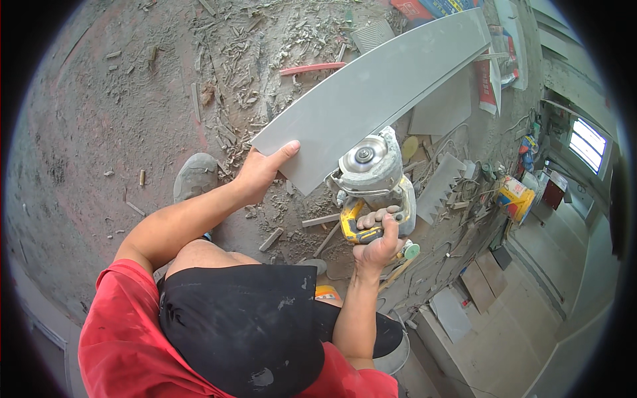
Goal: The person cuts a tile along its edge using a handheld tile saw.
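Note:
My left hand (260, 174) is closed on the near left corner of a long, flat grey tile (371, 83), its thumb on top. The tile slants up to the far right, raised above the littered floor. My right hand (379, 242) wraps round the yellow and black handle of a handheld tile cutter (371, 179), its fingers looking grey. A round metal cutting disc (363, 155) faces up under a dusty guard, close to the tile's near edge. Whether the disc touches the tile, or is spinning, I cannot tell.
Broken strips and chips (239, 83) cover the dusty floor, with a red strip (312, 68) beyond the tile. At right lie a notched metal trowel (439, 186), cables and a yellow and red bucket (516, 198). My shoe (196, 178) stands left of the tile's corner.

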Demonstrator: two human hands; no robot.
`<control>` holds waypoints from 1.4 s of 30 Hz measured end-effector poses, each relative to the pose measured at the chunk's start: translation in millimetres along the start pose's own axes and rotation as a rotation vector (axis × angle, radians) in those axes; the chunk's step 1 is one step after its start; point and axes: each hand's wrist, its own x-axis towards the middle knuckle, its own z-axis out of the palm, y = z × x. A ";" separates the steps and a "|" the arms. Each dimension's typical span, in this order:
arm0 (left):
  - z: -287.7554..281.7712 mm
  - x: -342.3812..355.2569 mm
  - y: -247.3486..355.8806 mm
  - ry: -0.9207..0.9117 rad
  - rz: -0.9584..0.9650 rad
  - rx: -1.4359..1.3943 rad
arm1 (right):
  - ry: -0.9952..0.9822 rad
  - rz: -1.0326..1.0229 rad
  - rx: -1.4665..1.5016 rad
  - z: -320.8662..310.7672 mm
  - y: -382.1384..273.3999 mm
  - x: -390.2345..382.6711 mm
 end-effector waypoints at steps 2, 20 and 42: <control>-2.0 2.2 -3.5 -0.001 0.012 0.006 | -0.002 -0.002 -0.007 -0.7 1.7 -1.2; 0.1 -0.4 -1.6 -0.030 0.036 -0.011 | -0.006 0.014 -0.017 -1.5 4.7 -14.7; -1.5 3.1 -9.9 0.004 0.000 -0.032 | -0.001 0.016 -0.019 -8.6 11.9 -33.0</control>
